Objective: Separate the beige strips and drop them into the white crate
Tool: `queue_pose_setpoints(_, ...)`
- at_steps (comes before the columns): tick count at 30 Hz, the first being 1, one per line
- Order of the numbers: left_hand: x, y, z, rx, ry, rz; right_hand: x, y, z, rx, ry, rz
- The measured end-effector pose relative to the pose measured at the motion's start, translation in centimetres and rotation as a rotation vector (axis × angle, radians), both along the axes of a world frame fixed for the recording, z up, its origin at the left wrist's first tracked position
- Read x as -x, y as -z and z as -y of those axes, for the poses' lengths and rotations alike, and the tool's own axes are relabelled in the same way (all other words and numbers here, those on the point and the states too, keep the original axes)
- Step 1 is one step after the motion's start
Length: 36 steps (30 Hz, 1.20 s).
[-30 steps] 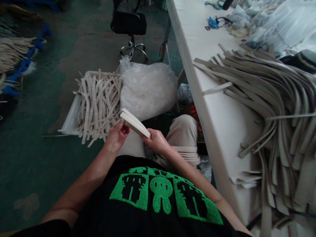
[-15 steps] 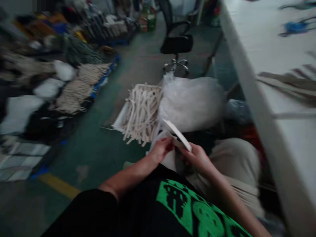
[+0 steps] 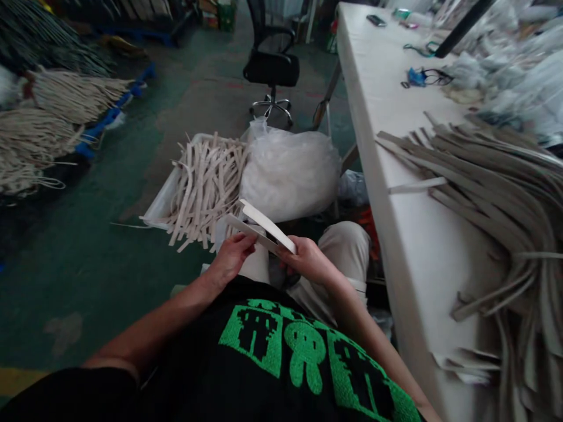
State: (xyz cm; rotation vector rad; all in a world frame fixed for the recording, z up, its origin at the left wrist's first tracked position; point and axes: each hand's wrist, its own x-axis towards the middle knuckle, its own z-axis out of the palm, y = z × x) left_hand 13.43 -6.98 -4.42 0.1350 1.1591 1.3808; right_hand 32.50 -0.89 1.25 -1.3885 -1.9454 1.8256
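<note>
A pale, flat strip (image 3: 269,224) is doubled or paired with a second length, its two free ends pointing away from me above my lap. Its near part is gripped by my right hand (image 3: 307,258), fingers closed around it. On the lower length my left hand (image 3: 235,253) has thumb and fingers pinched together. Whether this is one folded strip or two, I cannot tell. Just beyond my hands, a white tray (image 3: 159,206) is heaped with similar loose strips (image 3: 206,184).
Right of the tray sits a bulging clear plastic bag (image 3: 290,173). A white table (image 3: 422,234) on my right carries a pile of grey-beige strips (image 3: 497,176) and blue-handled scissors (image 3: 417,77). Ahead is a black swivel chair (image 3: 271,69); a blue pallet (image 3: 103,123) with bundles lies left.
The view has swung to the right, showing more of the table and its strips. Both hands keep their hold on the pale strip, its two lengths now showing more clearly.
</note>
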Motion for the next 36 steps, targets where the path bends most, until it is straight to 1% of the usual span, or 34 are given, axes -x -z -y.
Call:
queue_pose_setpoints(3,-0.2,-0.1,0.1,0.036,-0.010,0.062,-0.8,-0.5,0.5,-0.045,-0.009,0.043)
queue_pose_setpoints(7,-2.0,-0.3,0.5,-0.001,0.060,0.173,0.7,-1.1,0.4,-0.108,0.044,0.095)
queue_pose_setpoints(10,-2.0,-0.4,0.5,-0.010,0.050,0.193,0.9,-1.6,0.1,-0.054,0.036,0.087)
queue_pose_setpoints(13,-1.0,-0.3,0.5,0.039,-0.005,0.185,-0.1,-2.0,0.1,-0.003,-0.001,0.085)
queue_pose_setpoints(15,-1.0,-0.4,0.6,0.057,-0.007,0.197,-0.5,-1.9,0.2,-0.034,0.000,0.103)
queue_pose_setpoints(19,-1.9,-0.7,0.6,0.008,0.070,0.224,0.3,-1.2,0.2,-0.131,0.036,0.104)
queue_pose_setpoints(20,-2.0,-0.7,0.5,-0.001,0.067,0.218,0.4,-1.1,0.2,-0.123,0.040,0.090)
queue_pose_setpoints(24,-1.4,-0.6,0.2,0.013,-0.011,0.178,0.0,-1.3,0.3,-0.046,0.030,0.063)
queue_pose_setpoints(26,-1.5,-0.6,0.2,0.014,0.009,0.182,-0.2,-1.3,0.3,-0.067,0.037,0.089)
queue_pose_setpoints(28,-1.9,-0.8,0.2,-0.004,0.069,0.193,0.0,-1.3,0.3,-0.107,0.055,0.105)
queue_pose_setpoints(30,-2.2,-0.9,0.2,-0.027,0.096,0.186,0.1,-1.2,0.3,-0.103,0.062,0.087)
queue_pose_setpoints(34,-1.9,-1.2,0.1,-0.029,0.027,0.139,-0.4,-1.3,0.2,-0.028,0.050,0.042)
queue_pose_setpoints(36,-2.1,-1.3,0.2,-0.026,0.049,0.140,-0.4,-1.4,0.3,-0.058,0.050,0.062)
